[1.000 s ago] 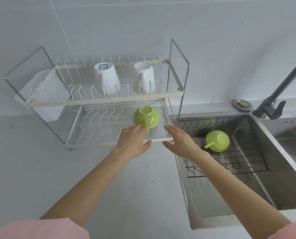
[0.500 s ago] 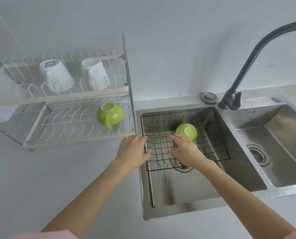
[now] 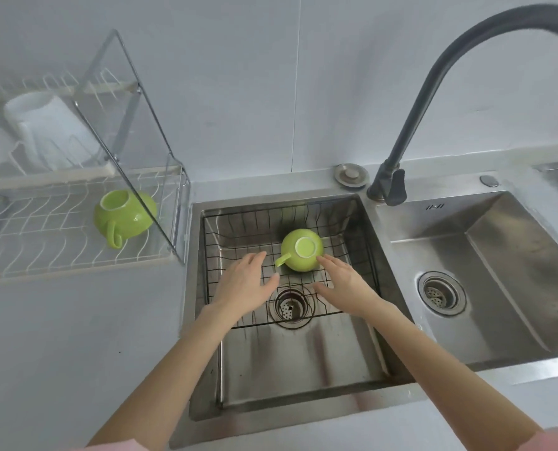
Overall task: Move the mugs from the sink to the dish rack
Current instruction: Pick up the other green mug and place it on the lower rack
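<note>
Grey countertop [image 3: 59, 336] and a pale tiled wall [image 3: 238, 76] frame a stainless double sink [image 3: 381, 255], with a dark gooseneck faucet [image 3: 433, 79] rising from the ledge between the two basins. Left basin [image 3: 303, 359]: a black wire grid [image 3: 238, 242] covers its far half, and the round drain [image 3: 290, 305] shows beneath the grid's near edge. Right basin [image 3: 515, 271]: only its own drain [image 3: 441, 294] is seen. Two-tier wire dish rack [image 3: 59, 242], on the counter just left of the sink: the lower tier carries one green mug [image 3: 124, 214] lying on its side, mouth turned away and handle toward the viewer; the upper tier carries a white mug [image 3: 46, 125], inverted and partly blurred. Second green mug [image 3: 302, 250]: inverted on the wire grid in the left basin, pale base up, handle pointing left. Left hand [image 3: 243, 284]: palm down, fingers spread and extended, holding nothing, just left of the mug's handle. Right hand [image 3: 345, 281]: likewise open and empty, fingertips [image 3: 323, 259] at the mug's right side; whether they touch it cannot be told. Pink sleeves [image 3: 115, 445] appear at the bottom edge.
</note>
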`<state>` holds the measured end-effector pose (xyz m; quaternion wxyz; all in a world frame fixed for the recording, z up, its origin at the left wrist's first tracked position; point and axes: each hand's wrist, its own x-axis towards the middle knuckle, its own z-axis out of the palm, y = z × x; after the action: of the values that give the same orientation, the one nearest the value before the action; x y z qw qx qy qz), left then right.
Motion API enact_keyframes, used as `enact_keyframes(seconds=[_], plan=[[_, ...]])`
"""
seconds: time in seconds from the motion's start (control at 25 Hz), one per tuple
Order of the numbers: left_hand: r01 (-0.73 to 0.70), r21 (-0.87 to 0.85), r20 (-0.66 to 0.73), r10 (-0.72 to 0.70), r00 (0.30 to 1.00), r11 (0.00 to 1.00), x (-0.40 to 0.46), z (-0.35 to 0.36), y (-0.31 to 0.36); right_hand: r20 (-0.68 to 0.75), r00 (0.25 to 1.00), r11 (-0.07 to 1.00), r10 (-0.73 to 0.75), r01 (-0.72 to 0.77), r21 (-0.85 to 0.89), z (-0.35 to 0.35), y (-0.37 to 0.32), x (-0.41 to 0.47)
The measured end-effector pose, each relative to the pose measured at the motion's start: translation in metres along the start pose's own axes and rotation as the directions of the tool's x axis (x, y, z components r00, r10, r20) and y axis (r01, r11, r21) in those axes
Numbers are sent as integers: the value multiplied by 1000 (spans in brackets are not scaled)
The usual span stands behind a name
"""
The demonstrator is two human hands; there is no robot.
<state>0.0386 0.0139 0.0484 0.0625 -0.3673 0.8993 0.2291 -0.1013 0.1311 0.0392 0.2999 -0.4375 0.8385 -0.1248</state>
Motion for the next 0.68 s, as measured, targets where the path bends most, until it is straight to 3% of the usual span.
enact_keyframes(seconds=[0.24,0.44,0.68], plan=[[65,-13,56,-64,996,998,39,10,14,-3,999,985,32,-31,170,-1,21,31],[79,-12,132,-77,988,997,76,23,12,38,990,935,135,-140,324,10,36,57],[130,-106,194,-108,975,986,125,47,12,103,926,721,364,-350,598,30,50,91]])
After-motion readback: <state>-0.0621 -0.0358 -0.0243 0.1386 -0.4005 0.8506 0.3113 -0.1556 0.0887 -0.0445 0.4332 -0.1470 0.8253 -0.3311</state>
